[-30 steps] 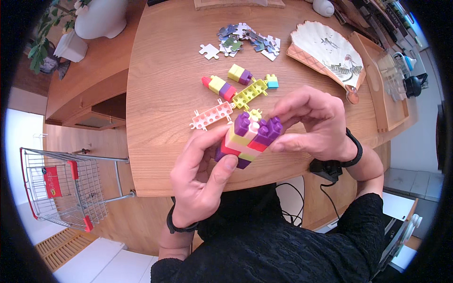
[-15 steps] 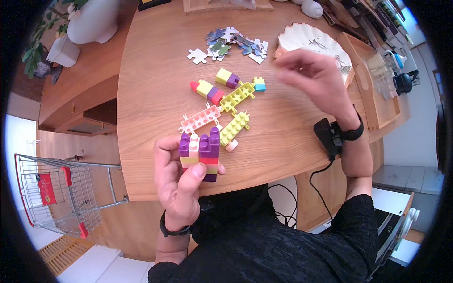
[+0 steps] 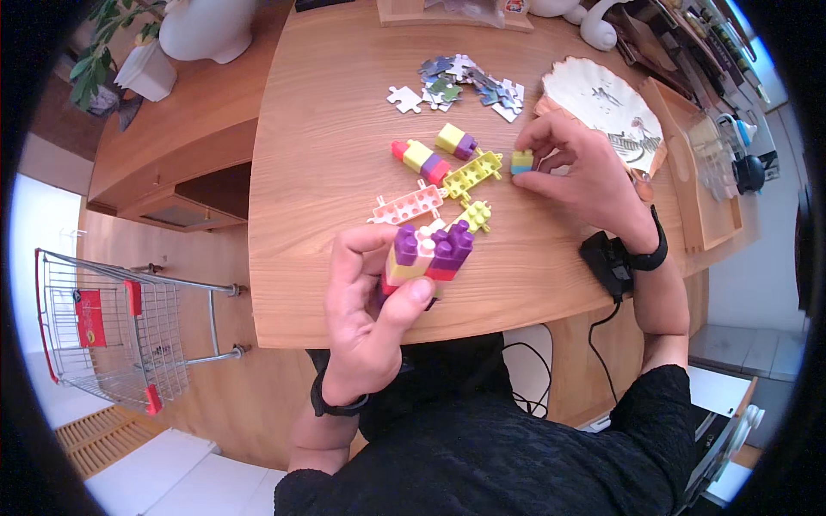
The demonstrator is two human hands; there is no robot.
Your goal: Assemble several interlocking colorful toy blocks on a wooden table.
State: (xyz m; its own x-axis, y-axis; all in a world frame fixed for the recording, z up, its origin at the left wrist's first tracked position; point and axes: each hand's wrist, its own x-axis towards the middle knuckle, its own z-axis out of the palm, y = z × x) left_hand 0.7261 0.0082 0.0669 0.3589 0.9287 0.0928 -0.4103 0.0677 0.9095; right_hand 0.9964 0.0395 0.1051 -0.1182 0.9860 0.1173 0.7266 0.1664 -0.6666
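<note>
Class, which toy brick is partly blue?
The small yellow-and-blue brick, at the right hand; the others show yellow, pink, red or purple, but no blue.

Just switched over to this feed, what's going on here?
A person's left hand holds a stack of purple, yellow, pink and red toy blocks near the table edge. The right hand has thumb and fingers around a small yellow-and-blue block; whether it is lifted is unclear. More block pieces lie between the hands, and loose puzzle pieces lie farther back.
</note>
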